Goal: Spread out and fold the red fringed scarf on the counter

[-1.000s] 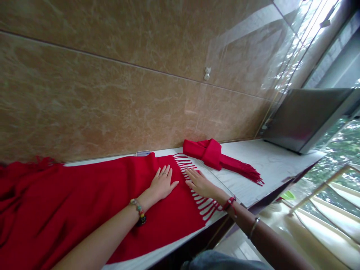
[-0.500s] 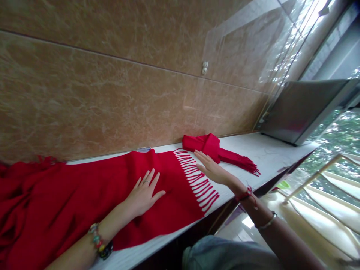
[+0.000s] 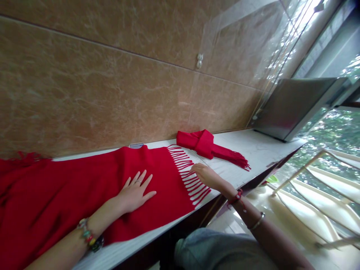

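A large red scarf (image 3: pixel 70 195) lies spread along a white counter (image 3: pixel 253 150), its fringed end pointing right. My left hand (image 3: pixel 135 191) rests flat on the red cloth with fingers spread, a ring on one finger and a bead bracelet on the wrist. My right hand (image 3: pixel 206 175) sits at the fringe (image 3: pixel 188 174), fingers bent down onto the tassels. A second red scarf (image 3: pixel 205 144), folded and knotted, lies further right on the counter, apart from both hands.
A brown marble wall (image 3: pixel 112 86) runs directly behind the counter. A small phone-like object (image 3: pixel 136 145) peeks out at the wall behind the scarf. A grey box-shaped appliance (image 3: pixel 292 108) stands at the counter's far right. Window rails and greenery lie beyond the counter edge.
My left hand slid leftward along the scarf. My right hand reached toward the folded scarf, then came back down onto the fringe with fingers curled. The view shifted slightly.
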A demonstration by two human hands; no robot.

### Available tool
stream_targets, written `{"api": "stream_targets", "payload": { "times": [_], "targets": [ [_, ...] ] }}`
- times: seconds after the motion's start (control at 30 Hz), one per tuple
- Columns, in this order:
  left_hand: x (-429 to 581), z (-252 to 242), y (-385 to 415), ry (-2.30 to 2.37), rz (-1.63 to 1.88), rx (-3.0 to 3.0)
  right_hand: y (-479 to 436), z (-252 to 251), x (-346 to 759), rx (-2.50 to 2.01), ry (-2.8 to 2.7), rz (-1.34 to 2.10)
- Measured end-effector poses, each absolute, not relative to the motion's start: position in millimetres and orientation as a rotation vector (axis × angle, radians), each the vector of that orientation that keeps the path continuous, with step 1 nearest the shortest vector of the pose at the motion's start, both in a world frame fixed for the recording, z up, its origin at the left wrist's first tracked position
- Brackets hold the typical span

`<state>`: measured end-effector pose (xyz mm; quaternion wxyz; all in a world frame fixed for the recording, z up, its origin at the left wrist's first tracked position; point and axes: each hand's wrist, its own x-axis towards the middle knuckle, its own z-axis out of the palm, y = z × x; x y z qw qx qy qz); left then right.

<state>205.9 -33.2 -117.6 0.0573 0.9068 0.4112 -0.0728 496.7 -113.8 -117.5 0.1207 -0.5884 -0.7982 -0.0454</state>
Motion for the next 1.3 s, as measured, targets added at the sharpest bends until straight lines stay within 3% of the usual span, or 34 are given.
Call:
{"api": "stream_targets", "payload": {
  "times": [0.27, 0.5, 0.8, 1.07, 1.3],
  "targets": [
    [206.0, -119.5, -33.0, 1.259, -0.232, 2.746, -117.9, -121.1, 516.6, -2.250, -2.138, -0.283],
    [207.8, -117.5, -34.0, 1.267, -0.219, 2.735, -108.1, -118.8, 487.2, -1.797, -2.361, -0.184],
    [206.5, -121.0, -32.7, 1.251, -0.180, 2.741, -113.0, -121.1, 518.0, -2.320, -2.132, -0.316],
    [207.6, -117.3, -34.8, 1.263, -0.212, 2.747, -106.1, -119.2, 500.8, -1.923, -2.328, -0.206],
    [207.1, -119.1, -33.8, 1.253, -0.195, 2.752, -111.4, -122.2, 521.9, -2.300, -2.106, -0.266]
  ]
}}
